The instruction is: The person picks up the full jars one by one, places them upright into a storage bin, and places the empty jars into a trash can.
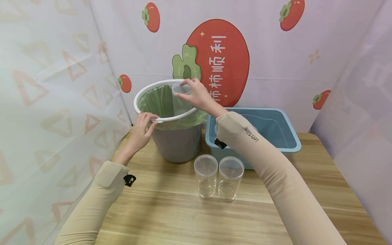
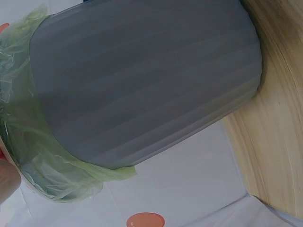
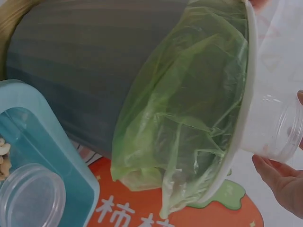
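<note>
A grey trash can (image 1: 177, 144) with a white rim, lined with a green plastic bag (image 1: 153, 102), stands at the back left of the table. My left hand (image 1: 141, 131) grips its rim at the near left, fingers over the edge and thumb outside. Across the opening, my right hand (image 1: 199, 95) holds a clear plastic jar (image 1: 182, 89) near its top. The jar's lower part reaches down inside the rim; in the right wrist view, its upper part (image 3: 277, 127) sticks out past the rim between thumb and fingers.
Two clear lidded jars, a left one (image 1: 206, 178) and a right one (image 1: 230, 182), stand side by side on the wooden table (image 1: 171, 211). Behind them sits a blue basin (image 1: 292, 148), partly behind my right arm, with a lidded clear container (image 3: 33, 198) and beige pieces (image 3: 4, 158) inside.
</note>
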